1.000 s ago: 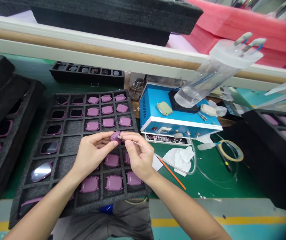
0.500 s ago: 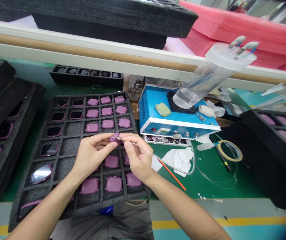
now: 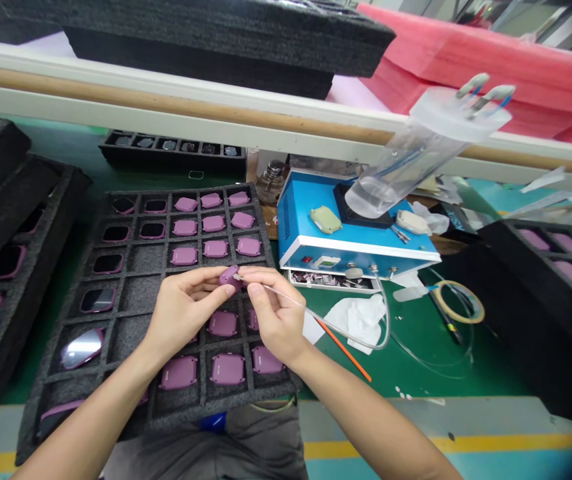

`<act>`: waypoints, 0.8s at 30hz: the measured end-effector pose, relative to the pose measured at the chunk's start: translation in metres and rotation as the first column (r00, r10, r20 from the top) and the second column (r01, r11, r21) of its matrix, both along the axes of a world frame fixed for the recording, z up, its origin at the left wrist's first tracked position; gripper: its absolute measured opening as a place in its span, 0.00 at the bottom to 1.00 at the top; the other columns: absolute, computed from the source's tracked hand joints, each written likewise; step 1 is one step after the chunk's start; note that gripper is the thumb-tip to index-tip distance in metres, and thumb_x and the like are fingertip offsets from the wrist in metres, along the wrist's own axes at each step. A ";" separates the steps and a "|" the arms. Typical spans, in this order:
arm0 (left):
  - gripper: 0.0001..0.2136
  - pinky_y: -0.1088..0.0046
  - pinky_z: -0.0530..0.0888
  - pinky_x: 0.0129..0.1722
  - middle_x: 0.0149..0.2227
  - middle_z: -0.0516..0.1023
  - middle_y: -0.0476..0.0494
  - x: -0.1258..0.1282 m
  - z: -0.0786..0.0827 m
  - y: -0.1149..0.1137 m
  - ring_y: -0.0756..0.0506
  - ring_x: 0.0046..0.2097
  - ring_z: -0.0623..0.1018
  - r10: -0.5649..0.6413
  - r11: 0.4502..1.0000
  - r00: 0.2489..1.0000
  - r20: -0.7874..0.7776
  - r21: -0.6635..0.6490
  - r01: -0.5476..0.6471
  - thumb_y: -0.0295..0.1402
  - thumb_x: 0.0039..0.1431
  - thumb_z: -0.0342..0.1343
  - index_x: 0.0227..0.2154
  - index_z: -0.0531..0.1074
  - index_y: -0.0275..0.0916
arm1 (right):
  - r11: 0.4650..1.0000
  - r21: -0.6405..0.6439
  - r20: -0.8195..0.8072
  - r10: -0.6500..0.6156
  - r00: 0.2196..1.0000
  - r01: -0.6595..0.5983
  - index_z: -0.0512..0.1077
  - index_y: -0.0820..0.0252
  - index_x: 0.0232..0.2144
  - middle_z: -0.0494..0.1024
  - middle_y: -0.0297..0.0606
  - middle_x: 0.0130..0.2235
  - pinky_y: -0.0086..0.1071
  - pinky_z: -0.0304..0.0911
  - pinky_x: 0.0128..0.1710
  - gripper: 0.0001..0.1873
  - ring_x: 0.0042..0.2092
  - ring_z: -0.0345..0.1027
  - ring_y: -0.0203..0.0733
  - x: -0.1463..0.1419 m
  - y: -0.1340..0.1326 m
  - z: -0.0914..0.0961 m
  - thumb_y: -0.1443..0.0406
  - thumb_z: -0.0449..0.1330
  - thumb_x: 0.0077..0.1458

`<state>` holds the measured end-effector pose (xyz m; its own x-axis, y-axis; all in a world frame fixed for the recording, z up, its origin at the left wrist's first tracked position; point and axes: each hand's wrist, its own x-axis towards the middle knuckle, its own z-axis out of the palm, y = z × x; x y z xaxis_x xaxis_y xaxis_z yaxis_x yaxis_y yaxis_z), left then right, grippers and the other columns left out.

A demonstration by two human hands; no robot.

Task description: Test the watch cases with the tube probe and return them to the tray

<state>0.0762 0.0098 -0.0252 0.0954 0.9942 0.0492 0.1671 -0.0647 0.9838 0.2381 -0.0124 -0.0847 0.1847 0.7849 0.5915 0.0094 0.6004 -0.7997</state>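
Pinched between the thumb and fingers of my left hand is a purple watch case, held over the black foam tray. My right hand is closed on the tip end of a thin clear hose. That tip meets the side edge of the case, though its exact contact is too small to make out. From my right hand the hose loops round to the front of a blue machine. Purple watch cases and dark-screened watches fill many of the tray's compartments.
A clear cylinder leans on top of the blue machine, beside a pale green watch case. Crumpled white tissue and an orange stick lie to the right. Black foam trays stand at both sides, below a shelf rail.
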 end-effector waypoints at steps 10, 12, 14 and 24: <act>0.19 0.69 0.85 0.41 0.39 0.89 0.40 0.000 0.000 -0.001 0.42 0.37 0.87 -0.007 1.000 1.000 0.006 -0.002 0.007 0.40 0.47 0.76 0.42 0.86 0.37 | 1.000 -0.001 0.017 -0.011 1.000 0.011 0.79 0.51 0.47 0.84 0.38 0.47 0.40 0.75 0.54 0.10 0.52 0.79 0.42 0.001 0.000 0.001 0.67 0.60 0.70; 0.19 0.69 0.85 0.41 0.39 0.89 0.40 0.000 -0.001 -0.001 0.42 0.37 0.87 -0.007 1.000 1.000 0.006 -0.001 0.007 0.39 0.47 0.76 0.42 0.86 0.37 | 1.000 -0.005 0.018 -0.011 1.000 0.011 0.80 0.51 0.47 0.84 0.38 0.47 0.40 0.75 0.54 0.09 0.52 0.79 0.42 0.000 0.000 0.001 0.67 0.60 0.70; 0.19 0.70 0.85 0.41 0.39 0.89 0.40 0.000 -0.001 -0.001 0.42 0.37 0.87 -0.006 1.000 1.000 0.006 -0.002 0.006 0.39 0.47 0.75 0.42 0.86 0.37 | 1.000 -0.008 0.014 -0.011 1.000 0.011 0.80 0.51 0.47 0.84 0.38 0.47 0.40 0.75 0.54 0.09 0.52 0.79 0.42 0.000 0.000 0.001 0.67 0.60 0.70; 0.19 0.68 0.85 0.41 0.38 0.89 0.40 0.000 -0.001 -0.001 0.42 0.37 0.87 0.003 1.000 1.000 -0.004 0.000 -0.003 0.40 0.47 0.75 0.42 0.86 0.37 | 1.000 -0.016 0.013 -0.011 1.000 0.011 0.79 0.50 0.47 0.84 0.39 0.47 0.41 0.76 0.54 0.09 0.52 0.79 0.43 -0.001 0.000 0.001 0.66 0.60 0.70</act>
